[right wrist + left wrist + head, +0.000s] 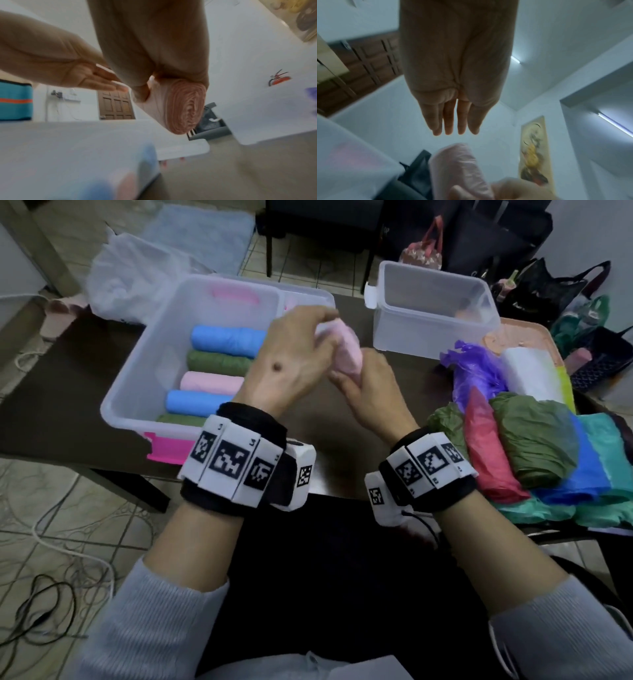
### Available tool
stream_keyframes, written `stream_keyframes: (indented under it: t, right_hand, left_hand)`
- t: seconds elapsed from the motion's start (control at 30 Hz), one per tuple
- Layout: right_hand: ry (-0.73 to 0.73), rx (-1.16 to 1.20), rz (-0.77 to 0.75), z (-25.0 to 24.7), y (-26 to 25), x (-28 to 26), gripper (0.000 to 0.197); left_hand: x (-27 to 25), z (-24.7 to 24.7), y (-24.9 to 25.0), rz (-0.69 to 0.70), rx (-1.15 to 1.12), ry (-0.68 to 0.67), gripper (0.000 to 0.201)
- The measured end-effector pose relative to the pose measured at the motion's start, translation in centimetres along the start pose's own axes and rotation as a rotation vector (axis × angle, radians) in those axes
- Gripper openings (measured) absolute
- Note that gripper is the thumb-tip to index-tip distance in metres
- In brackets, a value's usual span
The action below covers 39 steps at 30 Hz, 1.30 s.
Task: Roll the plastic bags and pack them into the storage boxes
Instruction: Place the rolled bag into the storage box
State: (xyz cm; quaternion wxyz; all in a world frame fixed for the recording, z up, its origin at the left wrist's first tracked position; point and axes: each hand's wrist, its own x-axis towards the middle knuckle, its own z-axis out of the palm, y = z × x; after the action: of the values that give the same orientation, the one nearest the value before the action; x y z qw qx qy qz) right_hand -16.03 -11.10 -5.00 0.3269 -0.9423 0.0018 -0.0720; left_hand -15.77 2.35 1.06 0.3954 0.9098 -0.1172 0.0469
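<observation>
Plastic bags are what you are packing, and one of them, a pink roll (347, 350), is in your hands above the worktop (61, 392), between the two storage boxes. Going left to right: the big storage box (137, 378) on the left holds five rolls you can count in a row, blue (227, 340), green (219, 362), pink (210, 381), blue (198, 402) and a green one (180, 419) partly hidden at the near wall; something pink lies at the far end too, but you cannot tell what. Your left hand (291, 364) hovers over the top of the roll; the left wrist view shows its fingers (452, 119) straight and released, apart from the roll, holding nothing. Your right hand (370, 392) grips the roll from below, fingers curled round it; the right wrist view shows the tight spiral of its end. The rolling looks finished, so the step in hand is the packing. Next, carry the roll left and lay it beside the others without loosening the coil. The small storage box (431, 309) on the right looks nearly empty. Farthest right lies the heap of unrolled bags (534, 440), too overlapped to count.
</observation>
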Motion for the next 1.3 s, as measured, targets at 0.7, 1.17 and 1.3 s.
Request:
stream_keyframes:
  t: [0.7, 1.17, 1.3]
  right_hand:
    - [-0.573, -0.132, -0.318, 5.8, -13.8, 1.5, 0.058]
    - [-0.715, -0.346, -0.358, 8.3, -15.4, -2.0, 0.049]
    - [-0.827, -0.302, -0.401, 8.7, -15.2, -2.6, 0.046]
  left_hand:
    - [-7.4, -8.2, -12.8, -0.646, -0.065, 0.343, 0.049]
    - [-10.2, -7.2, -13.9, -0.492, -0.132, 0.519, 0.049]
    - [-10.4, -7.2, -14.1, -0.484, -0.127, 0.525, 0.047]
